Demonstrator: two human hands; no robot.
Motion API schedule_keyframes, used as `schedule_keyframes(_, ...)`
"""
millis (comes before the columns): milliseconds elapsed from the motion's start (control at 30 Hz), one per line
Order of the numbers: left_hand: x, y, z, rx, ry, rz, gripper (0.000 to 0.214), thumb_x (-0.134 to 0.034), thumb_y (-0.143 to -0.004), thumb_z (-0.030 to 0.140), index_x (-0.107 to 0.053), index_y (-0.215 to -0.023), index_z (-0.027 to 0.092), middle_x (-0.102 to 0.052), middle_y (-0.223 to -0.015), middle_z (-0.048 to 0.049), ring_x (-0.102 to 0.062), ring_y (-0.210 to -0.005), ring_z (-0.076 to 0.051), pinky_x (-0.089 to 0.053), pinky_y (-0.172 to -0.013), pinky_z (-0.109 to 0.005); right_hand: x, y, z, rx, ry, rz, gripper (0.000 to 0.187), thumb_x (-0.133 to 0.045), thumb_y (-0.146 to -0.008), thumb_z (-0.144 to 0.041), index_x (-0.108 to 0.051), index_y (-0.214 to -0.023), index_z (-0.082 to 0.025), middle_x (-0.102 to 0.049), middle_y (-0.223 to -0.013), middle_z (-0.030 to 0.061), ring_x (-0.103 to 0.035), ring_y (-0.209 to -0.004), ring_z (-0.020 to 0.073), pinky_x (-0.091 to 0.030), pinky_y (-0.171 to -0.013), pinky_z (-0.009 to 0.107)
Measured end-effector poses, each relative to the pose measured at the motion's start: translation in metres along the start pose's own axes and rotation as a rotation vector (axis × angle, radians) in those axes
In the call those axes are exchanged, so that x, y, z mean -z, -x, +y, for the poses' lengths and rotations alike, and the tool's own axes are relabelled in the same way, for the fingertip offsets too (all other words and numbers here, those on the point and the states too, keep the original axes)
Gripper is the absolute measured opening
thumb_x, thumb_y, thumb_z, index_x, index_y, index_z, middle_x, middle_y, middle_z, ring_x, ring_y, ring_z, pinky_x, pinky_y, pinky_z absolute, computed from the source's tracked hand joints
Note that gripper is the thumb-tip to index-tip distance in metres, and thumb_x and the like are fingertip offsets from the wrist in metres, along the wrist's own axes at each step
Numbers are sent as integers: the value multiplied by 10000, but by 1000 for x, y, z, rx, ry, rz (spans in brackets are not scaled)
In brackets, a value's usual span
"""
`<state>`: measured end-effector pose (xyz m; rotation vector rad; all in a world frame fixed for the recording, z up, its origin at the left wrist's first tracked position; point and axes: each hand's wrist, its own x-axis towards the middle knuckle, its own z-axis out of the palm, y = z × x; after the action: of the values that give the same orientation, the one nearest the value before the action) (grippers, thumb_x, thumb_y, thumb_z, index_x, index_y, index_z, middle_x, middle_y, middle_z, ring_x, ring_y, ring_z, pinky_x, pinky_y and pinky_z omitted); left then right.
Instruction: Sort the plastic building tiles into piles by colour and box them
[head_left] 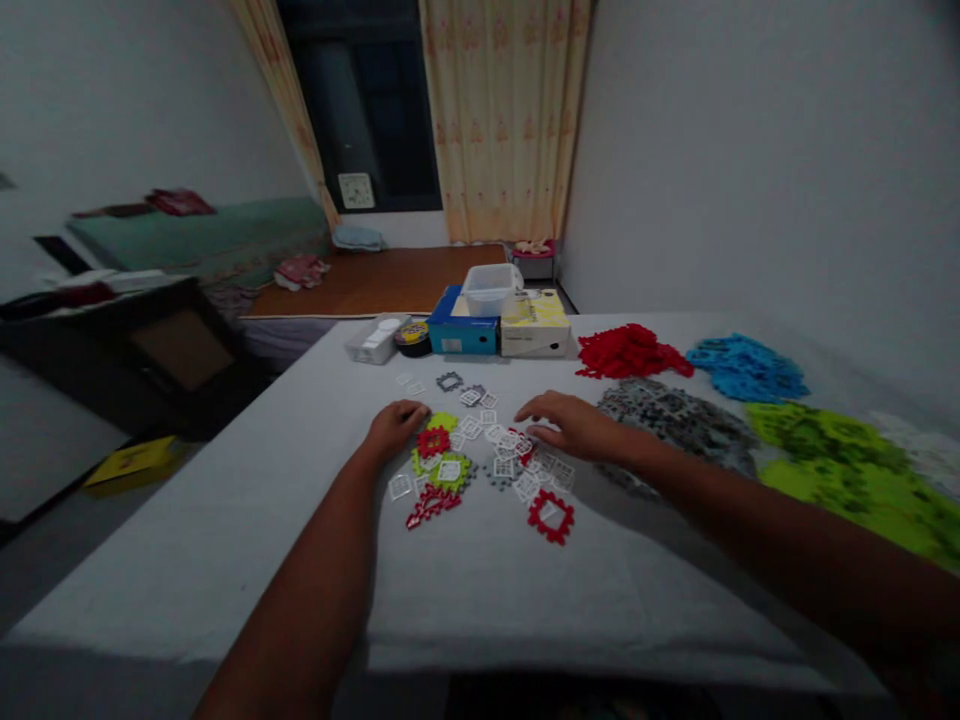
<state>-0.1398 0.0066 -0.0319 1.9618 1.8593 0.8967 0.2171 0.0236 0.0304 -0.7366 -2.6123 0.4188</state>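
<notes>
My left hand [396, 428] rests at the left of a loose spread of toothed plastic pieces. Its fingers are curled together beside a lime-green piece [442, 422]; what they hold, if anything, is hidden. My right hand [574, 425] hovers over or touches the right side of the spread, thumb and fingers apart, holding nothing visible. Under it lie white square window-like pieces [504, 467] and a partly covered red piece. Nearer me are a red toothed frame [551, 517] and a tilted red piece [433, 506]. Another red frame [433, 443] lies close to my left fingers.
Piles of red [634, 352], blue [746, 367], grey [675, 425] and lime-green pieces [847, 460] cover the table's right side. Along the back stand a blue box [463, 335], a white-yellow box [535, 325], a clear tub [491, 290] and a tape roll [414, 340].
</notes>
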Motion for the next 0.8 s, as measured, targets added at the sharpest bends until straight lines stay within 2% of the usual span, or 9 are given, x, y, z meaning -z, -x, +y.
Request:
schedule_keyframes(67,-1,0,-2,-18,18,5,485,-474,-823,563,-756,-871,171,-765,-935,-85,-679,-895,-249,-507,-844,-341,-34,-38,-10,82,14,-57,266,-591,-886,-178,-673,-1139,-194,-697,-1160,96,-615,-1091,220,-471,-965,384)
schedule_keyframes(167,-2,0,-5,-46,19,-10,455,-459,-844,518,-755,-850,172,-758,-884,-75,-669,-852,-231,-501,-822,-334,-70,-89,-13,77,59,-114,344,-595,-878,-144,-642,-1218,-164,-662,-1252,127,-584,-1174,247,-438,-1015,414)
schedule_keyframes(233,-3,-1,-6,-53,12,-10,437,-458,-846,493,-754,-836,172,-750,-841,-67,-661,-817,-218,-499,-794,-322,-85,-116,-13,75,84,-156,419,-618,-850,-123,-615,-1268,-155,-630,-1312,139,-569,-1208,259,-420,-1035,424)
schedule_keyframes(333,-4,-3,-9,-53,31,-9,416,-463,-840,463,-759,-843,171,-747,-828,-62,-656,-810,-207,-496,-764,-302,-94,-143,-11,165,89,-261,490,-667,-801,-113,-606,-1285,-167,-616,-1335,129,-566,-1215,259,-403,-1045,414)
schedule_keyframes(433,-5,-4,-12,-38,55,-4,415,-485,-823,466,-769,-850,164,-753,-851,-70,-655,-820,-215,-492,-757,-300,-93,-154,-8,204,95,-354,483,-722,-778,-166,-628,-1252,-170,-656,-1258,119,-602,-1135,255,-437,-982,388)
schedule_keyframes(500,-6,-4,-12,-17,67,1,417,-509,-808,480,-774,-846,161,-756,-864,-75,-654,-815,-223,-492,-759,-308,-89,-155,-5,151,103,-369,491,-770,-740,-180,-648,-1215,-171,-687,-1156,103,-634,-1024,235,-474,-884,345)
schedule_keyframes(600,-6,-4,-12,2,100,1,415,-524,-795,488,-775,-843,161,-755,-862,-75,-654,-816,-231,-495,-768,-320,-84,-149,2,34,110,-326,454,-783,-715,-134,-675,-1154,-166,-692,-1047,79,-645,-885,190,-477,-773,286)
schedule_keyframes(700,-6,-4,-11,1,114,-6,436,-514,-799,503,-770,-845,154,-750,-838,-74,-654,-806,-233,-496,-746,-321,-82,-141,7,-16,102,-284,478,-807,-711,-191,-671,-1169,-157,-659,-1159,113,-638,-980,218,-473,-827,302)
schedule_keyframes(800,-5,-2,-10,18,93,-5,439,-517,-801,522,-764,-829,160,-742,-789,-61,-651,-790,-235,-495,-723,-321,-81,-134,8,40,120,-300,537,-798,-742,-278,-635,-1242,-167,-617,-1292,135,-580,-1156,272,-422,-969,366)
